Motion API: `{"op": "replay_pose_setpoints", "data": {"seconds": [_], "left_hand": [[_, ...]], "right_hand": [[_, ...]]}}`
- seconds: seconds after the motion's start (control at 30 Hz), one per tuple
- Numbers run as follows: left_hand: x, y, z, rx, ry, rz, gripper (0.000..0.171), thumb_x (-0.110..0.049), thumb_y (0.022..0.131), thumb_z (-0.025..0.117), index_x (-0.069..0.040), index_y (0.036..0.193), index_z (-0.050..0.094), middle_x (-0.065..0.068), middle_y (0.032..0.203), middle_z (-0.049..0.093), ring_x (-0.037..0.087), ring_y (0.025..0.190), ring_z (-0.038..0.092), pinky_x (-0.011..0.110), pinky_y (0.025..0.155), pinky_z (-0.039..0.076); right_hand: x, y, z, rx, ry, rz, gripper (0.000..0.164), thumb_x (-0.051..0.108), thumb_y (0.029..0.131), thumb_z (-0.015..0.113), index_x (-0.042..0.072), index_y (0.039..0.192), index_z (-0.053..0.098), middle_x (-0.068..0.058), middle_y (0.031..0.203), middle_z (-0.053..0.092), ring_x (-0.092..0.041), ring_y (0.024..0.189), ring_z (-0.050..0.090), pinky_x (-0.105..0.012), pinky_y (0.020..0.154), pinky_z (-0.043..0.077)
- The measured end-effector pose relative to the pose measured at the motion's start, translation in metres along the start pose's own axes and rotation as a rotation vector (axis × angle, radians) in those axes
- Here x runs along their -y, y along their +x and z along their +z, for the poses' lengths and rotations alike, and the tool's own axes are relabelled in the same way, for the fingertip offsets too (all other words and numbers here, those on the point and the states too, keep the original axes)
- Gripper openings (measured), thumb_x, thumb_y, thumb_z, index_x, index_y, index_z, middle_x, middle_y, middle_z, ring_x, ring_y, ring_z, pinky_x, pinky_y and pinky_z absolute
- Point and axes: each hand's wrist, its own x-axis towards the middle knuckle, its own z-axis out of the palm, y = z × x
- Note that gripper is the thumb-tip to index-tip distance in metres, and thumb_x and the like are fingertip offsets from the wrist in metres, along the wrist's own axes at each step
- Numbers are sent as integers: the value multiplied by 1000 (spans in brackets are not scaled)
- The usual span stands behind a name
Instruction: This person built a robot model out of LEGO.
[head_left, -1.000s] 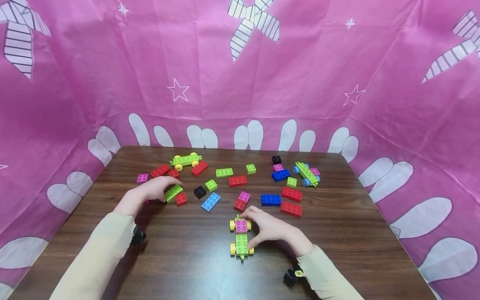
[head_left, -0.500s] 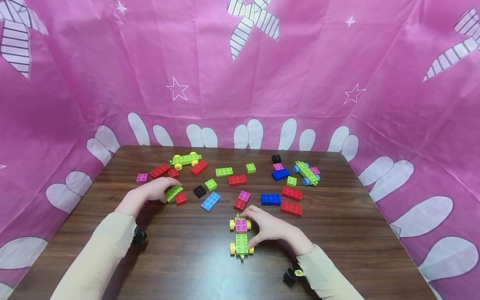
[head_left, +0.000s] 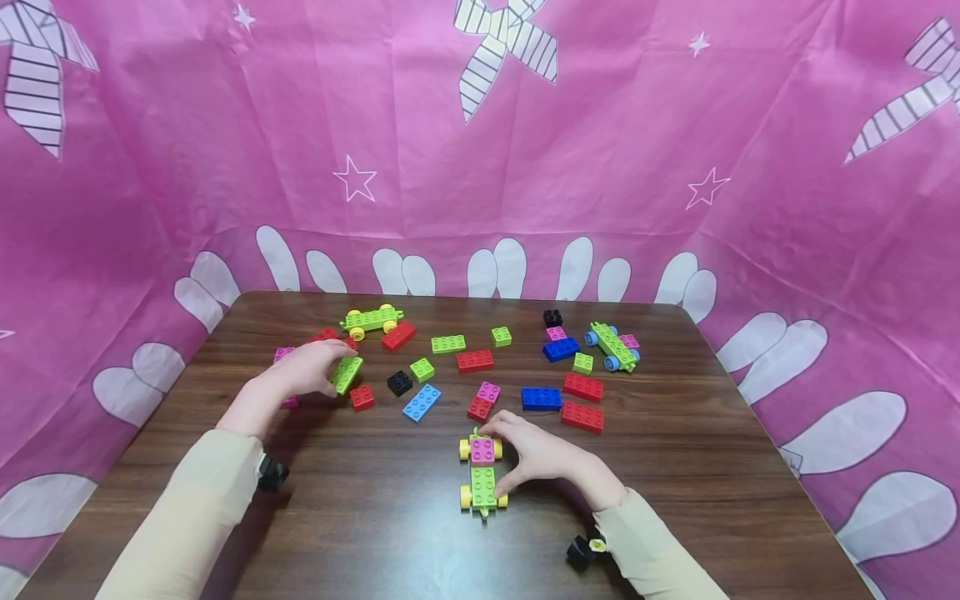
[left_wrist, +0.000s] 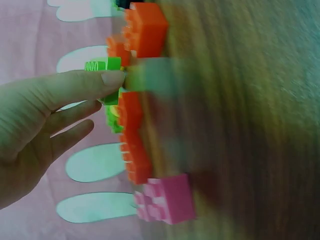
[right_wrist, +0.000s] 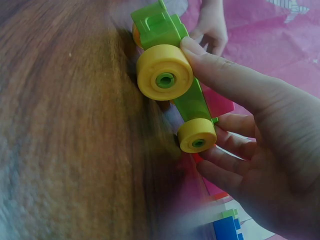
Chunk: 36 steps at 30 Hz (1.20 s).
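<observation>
My left hand (head_left: pixel 300 372) pinches a lime-green building brick (head_left: pixel 347 375) between thumb and fingers at the left of the table. In the left wrist view the thumb lies across this green brick (left_wrist: pixel 112 64), which is up off the wood. A small red brick (head_left: pixel 362 397) lies just right of it. My right hand (head_left: pixel 542 455) grips a green toy car base (head_left: pixel 483 487) with yellow wheels, thumb at its near end and fingers at its far end. A pink brick (head_left: pixel 482 451) sits on the far half of that base. The right wrist view shows the yellow wheels (right_wrist: pixel 165 72) side-on.
Beyond my hands lie several loose bricks, among them a light-blue one (head_left: pixel 422 402), a black one (head_left: pixel 400 382) and a dark-blue one (head_left: pixel 542 398). Two more car bases stand at the back, one yellow-wheeled (head_left: pixel 372 319), one blue-wheeled (head_left: pixel 612 347). A pink brick (left_wrist: pixel 175 200) lies near my left hand.
My left hand has raised the green brick and shifted slightly away, tilting it and parting it from the small red brick. My right hand and its car base have stayed put.
</observation>
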Motion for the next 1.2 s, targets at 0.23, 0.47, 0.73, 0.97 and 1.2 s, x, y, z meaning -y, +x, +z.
{"op": "replay_pose_setpoints", "data": {"seconds": [0.23, 0.47, 0.73, 0.97, 1.2], "left_hand": [[-23, -1, -14, -95, 28, -31, 69, -15, 68, 87, -1, 130, 60, 23, 134, 56, 39, 119, 56, 57, 98, 47], [-55, -2, -22, -155, -9, -15, 66, -21, 69, 86, -6, 129, 62, 18, 133, 57, 34, 117, 56, 53, 96, 49], [-92, -2, -15, -241, -25, 110, 71, -35, 68, 88, -5, 126, 63, 14, 126, 60, 30, 113, 59, 48, 95, 52], [-128, -5, -1, -232, -83, 203, 70, -42, 69, 87, -8, 125, 64, 5, 119, 61, 19, 104, 59, 39, 92, 53], [-159, -8, 12, -207, -108, 262, 69, -47, 68, 86, -10, 123, 65, 1, 118, 62, 15, 104, 58, 36, 92, 54]], "right_hand": [[-1, -1, -1, 1, 5, -4, 78, 42, 71, 86, 15, 136, 51, 2, 129, 49, -17, 120, 50, -43, 105, 46], [-1, -1, 0, -3, 16, -5, 78, 42, 71, 86, 15, 136, 51, 2, 128, 50, -17, 119, 50, -43, 105, 46], [-3, -1, 1, -10, 24, -16, 78, 42, 72, 85, 14, 136, 51, 1, 129, 50, -17, 120, 50, -44, 105, 46], [-3, -1, 0, -16, 18, -31, 79, 43, 71, 86, 14, 136, 52, 2, 128, 50, -16, 118, 50, -42, 105, 46], [-3, 0, 1, -29, -4, -47, 79, 43, 70, 87, 13, 134, 53, 2, 125, 51, -15, 115, 51, -39, 103, 47]]}}
